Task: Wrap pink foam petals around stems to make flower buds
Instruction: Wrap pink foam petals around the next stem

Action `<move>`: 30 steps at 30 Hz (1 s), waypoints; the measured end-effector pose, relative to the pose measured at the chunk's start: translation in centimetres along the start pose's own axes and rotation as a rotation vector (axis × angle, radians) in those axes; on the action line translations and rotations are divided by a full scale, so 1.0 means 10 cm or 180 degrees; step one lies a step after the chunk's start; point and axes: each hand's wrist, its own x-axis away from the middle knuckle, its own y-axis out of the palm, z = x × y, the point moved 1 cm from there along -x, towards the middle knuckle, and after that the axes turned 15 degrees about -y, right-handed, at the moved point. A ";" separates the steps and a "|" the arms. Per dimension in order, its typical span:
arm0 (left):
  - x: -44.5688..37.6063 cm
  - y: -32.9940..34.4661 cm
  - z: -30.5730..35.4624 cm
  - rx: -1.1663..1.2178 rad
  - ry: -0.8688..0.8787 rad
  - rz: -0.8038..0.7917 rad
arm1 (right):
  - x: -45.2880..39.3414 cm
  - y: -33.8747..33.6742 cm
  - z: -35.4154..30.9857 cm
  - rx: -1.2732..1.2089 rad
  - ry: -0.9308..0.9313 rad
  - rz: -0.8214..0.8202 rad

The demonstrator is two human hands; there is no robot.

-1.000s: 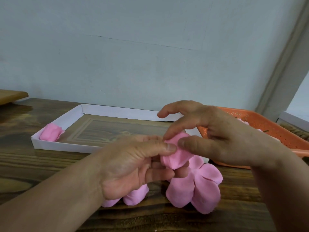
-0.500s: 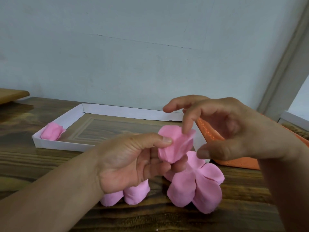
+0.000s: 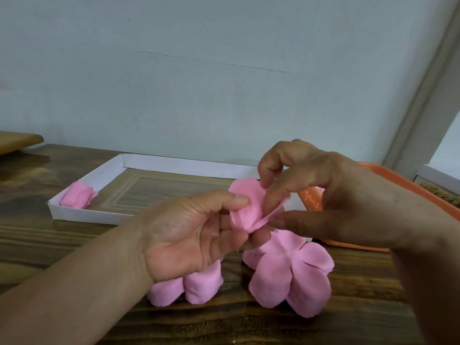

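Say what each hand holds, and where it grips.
Both hold one pink petal. The left hand pinches its left side under the thumb; the right hand pinches its right edge between thumb and fingers.

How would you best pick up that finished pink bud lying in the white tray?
Probably across the middle of the pink bud, from above. It lies on its side in the corner of the white tray, walls close on two sides, so only its top is open.

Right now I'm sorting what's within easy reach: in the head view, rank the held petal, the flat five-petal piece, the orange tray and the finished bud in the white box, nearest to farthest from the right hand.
1. Held petal, in the right hand's grip.
2. Orange tray, just behind it.
3. Five-petal piece, lower, nearer the person.
4. Finished bud, far left in the white box.
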 end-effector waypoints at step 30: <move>0.01 -0.01 -0.04 -0.0126 0.0020 -0.0240 | -0.04 0.06 -0.02 -0.0483 0.0390 0.0177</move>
